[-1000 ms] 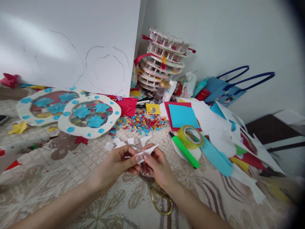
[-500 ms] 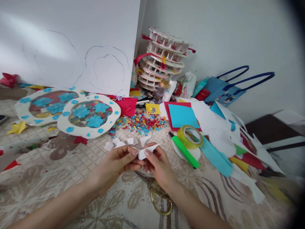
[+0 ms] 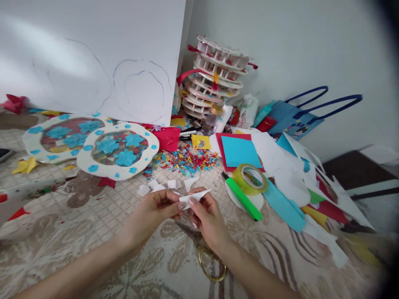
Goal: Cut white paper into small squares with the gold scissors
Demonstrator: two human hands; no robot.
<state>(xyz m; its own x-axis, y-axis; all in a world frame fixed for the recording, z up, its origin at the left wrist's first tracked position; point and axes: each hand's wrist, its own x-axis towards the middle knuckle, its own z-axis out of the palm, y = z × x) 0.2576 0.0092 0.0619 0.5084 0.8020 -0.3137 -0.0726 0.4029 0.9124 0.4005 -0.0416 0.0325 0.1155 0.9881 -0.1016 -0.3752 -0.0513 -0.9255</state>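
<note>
Between both hands is a small piece of white paper (image 3: 193, 199) with a pointed right end. My left hand (image 3: 160, 207) pinches its left end, thumb on top. My right hand (image 3: 205, 211) grips it from the right, thumb pressed on its face; the fingers beneath are partly hidden. Just beyond lie several small white paper squares (image 3: 171, 184) and a curved white scrap (image 3: 190, 182). Scissors with gold handles (image 3: 212, 263) rest on the tablecloth below my right hand, partly covered by it.
To the right lie a green cutter (image 3: 243, 199), a roll of yellow tape (image 3: 249, 179) and blue paper (image 3: 241, 152). Behind are colourful shreds (image 3: 190, 160), a tiered white model (image 3: 215, 79) and a jar (image 3: 212, 119). White rings with blue flowers (image 3: 116, 170) lie left.
The white paper has turned in my fingers and now looks flatter and narrower. My left thumb has shifted slightly right along it. The camera view has moved a little.
</note>
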